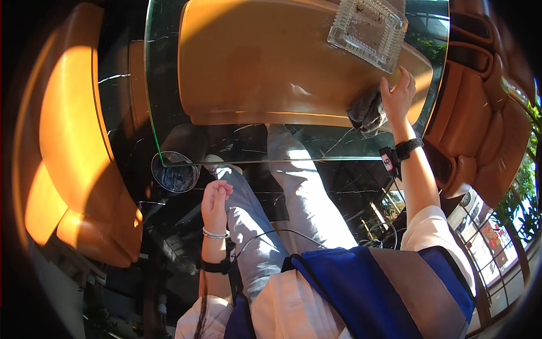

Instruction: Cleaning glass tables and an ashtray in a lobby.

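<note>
My right hand (399,94) is over the glass tabletop (254,146), thumb and fingers spread, holding nothing. Just beyond its fingertips stands a square cut-glass ashtray (367,31) with a ribbed rim and dark specks of ash inside. A crumpled grey cloth (369,113) lies on the glass, close to the left of that hand; whether they touch I cannot tell. My left hand (216,203) hangs above my left leg, short of the table edge. Its fingers are loosely curled together, with nothing visible in them.
An orange leather seat (262,63) shows through the glass. Below the near left table corner stands a lined waste bin (175,171). Orange leather sofas stand at left (76,127) and right (470,114). A thin black cable (279,230) crosses my lap.
</note>
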Motion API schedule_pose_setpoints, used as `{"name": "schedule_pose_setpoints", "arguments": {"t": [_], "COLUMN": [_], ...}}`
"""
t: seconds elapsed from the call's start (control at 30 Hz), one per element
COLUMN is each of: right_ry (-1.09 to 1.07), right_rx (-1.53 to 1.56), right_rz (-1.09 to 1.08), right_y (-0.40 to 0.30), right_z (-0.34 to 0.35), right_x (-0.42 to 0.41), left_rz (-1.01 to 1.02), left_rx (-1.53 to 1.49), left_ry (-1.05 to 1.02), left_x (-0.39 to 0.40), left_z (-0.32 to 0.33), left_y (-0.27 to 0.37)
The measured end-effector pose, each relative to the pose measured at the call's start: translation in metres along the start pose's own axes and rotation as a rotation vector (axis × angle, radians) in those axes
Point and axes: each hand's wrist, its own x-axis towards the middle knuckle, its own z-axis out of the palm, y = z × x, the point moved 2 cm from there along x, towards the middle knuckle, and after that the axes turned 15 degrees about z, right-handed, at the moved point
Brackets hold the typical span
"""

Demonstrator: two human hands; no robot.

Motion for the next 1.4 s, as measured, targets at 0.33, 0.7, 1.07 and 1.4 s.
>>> {"name": "schedule_pose_setpoints", "arguments": {"t": [0.33, 0.7, 1.07, 1.4], "right_ry": [-0.235, -0.238, -0.426, -0.438], "right_rx": [0.077, 0.150, 0.363, 0.068], "right_rz": [0.135, -0.304, -0.763, -0.811], "right_y": [-0.025, -0.142, -0.327, -0.272], "right_z": [0.022, 0.041, 0.052, 0.030], "right_x": [-0.111, -0.118, -0.126, -0.108], "left_rz": [0.403, 0.032, 0.041, 0.128], "left_rx": [0.810, 0.626, 1.002, 1.030], "left_ry": [0.355, 0.757, 0.812, 0.766], "left_x": [0.057, 0.147, 0.146, 0.145], "left_z": [-0.084, -0.118, -0.096, -0.097], "left_y": [-0.034, -0.056, -0.042, -0.042]}}
